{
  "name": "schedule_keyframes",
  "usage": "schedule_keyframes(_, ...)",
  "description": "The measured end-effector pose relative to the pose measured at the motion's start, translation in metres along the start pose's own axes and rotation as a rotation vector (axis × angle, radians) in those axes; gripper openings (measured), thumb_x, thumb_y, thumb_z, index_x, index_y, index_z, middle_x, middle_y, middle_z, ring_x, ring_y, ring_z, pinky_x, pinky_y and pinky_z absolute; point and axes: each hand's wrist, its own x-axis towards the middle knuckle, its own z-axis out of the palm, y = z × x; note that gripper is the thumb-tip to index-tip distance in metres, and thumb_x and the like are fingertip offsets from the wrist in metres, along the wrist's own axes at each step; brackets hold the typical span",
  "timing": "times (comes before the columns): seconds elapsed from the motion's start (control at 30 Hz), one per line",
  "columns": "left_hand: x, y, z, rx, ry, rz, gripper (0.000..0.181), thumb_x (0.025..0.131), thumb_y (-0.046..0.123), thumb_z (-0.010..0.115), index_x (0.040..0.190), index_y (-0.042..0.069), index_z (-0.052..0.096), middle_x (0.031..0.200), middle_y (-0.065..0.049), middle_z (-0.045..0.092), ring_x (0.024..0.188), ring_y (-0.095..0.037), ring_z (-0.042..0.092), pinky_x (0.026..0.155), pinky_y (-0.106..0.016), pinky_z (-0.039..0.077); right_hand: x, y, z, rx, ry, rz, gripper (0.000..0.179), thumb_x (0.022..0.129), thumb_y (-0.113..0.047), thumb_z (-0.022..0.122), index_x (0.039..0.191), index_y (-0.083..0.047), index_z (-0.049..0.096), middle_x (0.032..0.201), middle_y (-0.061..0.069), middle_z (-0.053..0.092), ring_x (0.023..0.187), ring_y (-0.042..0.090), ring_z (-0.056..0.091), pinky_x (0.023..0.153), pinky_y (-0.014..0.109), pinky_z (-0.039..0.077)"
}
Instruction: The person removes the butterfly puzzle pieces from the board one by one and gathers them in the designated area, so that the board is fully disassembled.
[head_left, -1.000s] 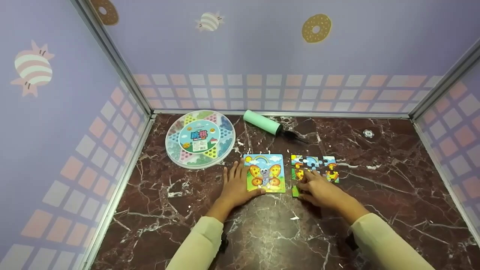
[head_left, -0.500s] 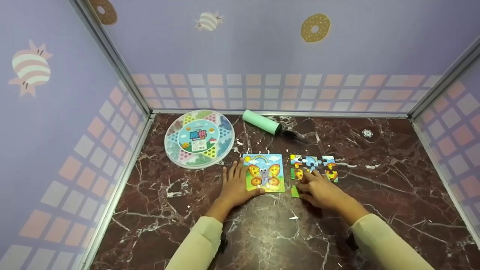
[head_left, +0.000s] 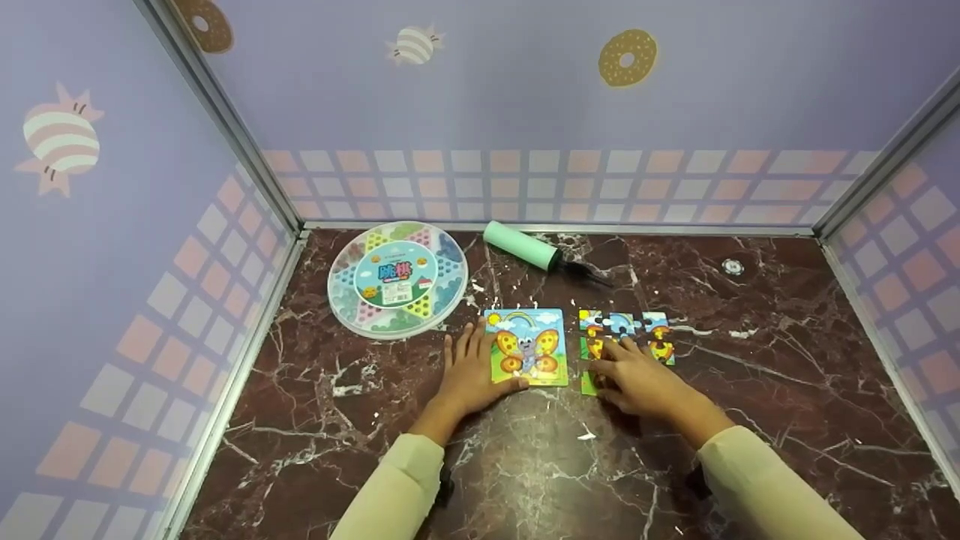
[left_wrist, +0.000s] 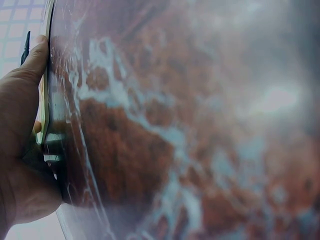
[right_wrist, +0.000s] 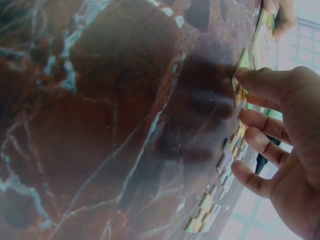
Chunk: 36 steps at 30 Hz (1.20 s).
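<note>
My left hand rests along the left side of a square butterfly picture board, its thumb at the lower edge. The wrist view shows this thumb stretched along the board's edge. To the right, my right hand bends over a partly joined puzzle with a matching sun, rainbow and butterfly design. Its thumb and forefinger pinch a puzzle piece low in the puzzle, beside a green corner piece. The hand hides much of the lower middle pieces. More joined pieces show beyond the fingers.
A round Chinese checkers set lies at the back left. Behind the board is a mint-green hand pump with a black end. A round chip lies at the back right. Patterned walls enclose the dark marbled table.
The head view has shifted very slightly. Both hands, the board and the puzzle keep their places, with only a slight movement of the right fingers.
</note>
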Motion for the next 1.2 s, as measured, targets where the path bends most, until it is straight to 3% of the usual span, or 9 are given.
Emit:
schedule_keyframes(0.13, -0.001, 0.000, -0.001, -0.019, 0.012, 0.010, 0.106, 0.091, 0.073, 0.077, 0.168, 0.010, 0.039, 0.185, -0.022, 0.018, 0.171, -0.046, 0.018, 0.137, -0.074, 0.003, 0.005, -0.001, -0.001, -0.010, 0.006, 0.000, 0.038, 0.098, -0.024, 0.084, 0.134, -0.015, 0.078, 0.149, 0.022, 0.061, 0.124, 0.044, 0.058, 0.097, 0.080, 0.054)
schedule_keyframes(0.3, 0.000, 0.000, 0.000, -0.042, 0.038, 0.029, 0.105, 0.092, 0.075, 0.073, 0.165, 0.008, 0.041, 0.183, -0.024, 0.021, 0.170, -0.048, 0.020, 0.136, -0.074, 0.004, 0.014, -0.006, 0.001, -0.009, 0.039, -0.039, 0.035, 0.099, -0.028, 0.084, 0.130, -0.013, 0.080, 0.134, 0.016, 0.063, 0.122, 0.040, 0.057, 0.094, 0.073, 0.055)
schedule_keyframes(0.4, 0.000, -0.001, 0.002, -0.054, 0.050, 0.040, 0.105, 0.093, 0.079, 0.069, 0.165, 0.008, 0.041, 0.183, -0.025, 0.022, 0.170, -0.048, 0.020, 0.136, -0.074, 0.002, 0.022, -0.012, 0.002, 0.007, 0.053, -0.062, 0.037, 0.099, -0.029, 0.084, 0.131, -0.012, 0.079, 0.131, 0.015, 0.063, 0.124, 0.040, 0.057, 0.097, 0.075, 0.055)
schedule_keyframes(0.47, 0.000, 0.000, 0.001, -0.067, 0.046, 0.045, 0.105, 0.092, 0.075, 0.073, 0.165, 0.008, 0.041, 0.183, -0.025, 0.021, 0.170, -0.049, 0.019, 0.136, -0.075, 0.001, 0.028, -0.016, 0.003, 0.006, 0.057, -0.071, 0.035, 0.099, -0.031, 0.084, 0.128, -0.012, 0.079, 0.129, 0.014, 0.063, 0.125, 0.040, 0.057, 0.100, 0.076, 0.055)
schedule_keyframes(0.6, 0.001, -0.005, 0.006, -0.074, 0.052, 0.047, 0.107, 0.090, 0.079, 0.071, 0.166, 0.010, 0.040, 0.184, -0.024, 0.019, 0.171, -0.048, 0.017, 0.136, -0.074, 0.000, 0.040, -0.025, 0.008, -0.007, 0.065, -0.090, 0.034, 0.099, -0.034, 0.083, 0.126, -0.013, 0.079, 0.123, 0.012, 0.063, 0.117, 0.037, 0.059, 0.101, 0.072, 0.056)
schedule_keyframes(0.73, 0.003, -0.008, 0.010, -0.062, 0.044, 0.037, 0.108, 0.091, 0.078, 0.073, 0.168, 0.011, 0.038, 0.185, -0.021, 0.017, 0.172, -0.045, 0.016, 0.136, -0.073, -0.001, 0.052, -0.032, 0.013, 0.004, 0.078, -0.112, 0.032, 0.099, -0.032, 0.083, 0.124, -0.012, 0.080, 0.118, 0.011, 0.064, 0.107, 0.033, 0.058, 0.093, 0.063, 0.057)
schedule_keyframes(0.97, 0.002, -0.007, 0.009, -0.073, 0.060, 0.043, 0.109, 0.088, 0.079, 0.074, 0.165, 0.009, 0.041, 0.183, -0.023, 0.021, 0.170, -0.047, 0.020, 0.136, -0.074, 0.003, 0.066, -0.043, 0.016, 0.069, 0.035, -0.084, 0.032, 0.102, -0.031, 0.081, 0.126, -0.010, 0.078, 0.127, 0.014, 0.063, 0.110, 0.033, 0.056, 0.098, 0.065, 0.055)
schedule_keyframes(1.2, 0.003, -0.009, 0.012, -0.049, 0.053, 0.027, 0.111, 0.088, 0.081, 0.074, 0.168, 0.012, 0.039, 0.185, -0.020, 0.018, 0.172, -0.044, 0.017, 0.138, -0.071, -0.001, 0.075, -0.047, 0.019, 0.032, 0.030, -0.064, 0.024, 0.102, -0.035, 0.081, 0.113, -0.014, 0.076, 0.120, 0.010, 0.062, 0.105, 0.031, 0.054, 0.090, 0.058, 0.052)
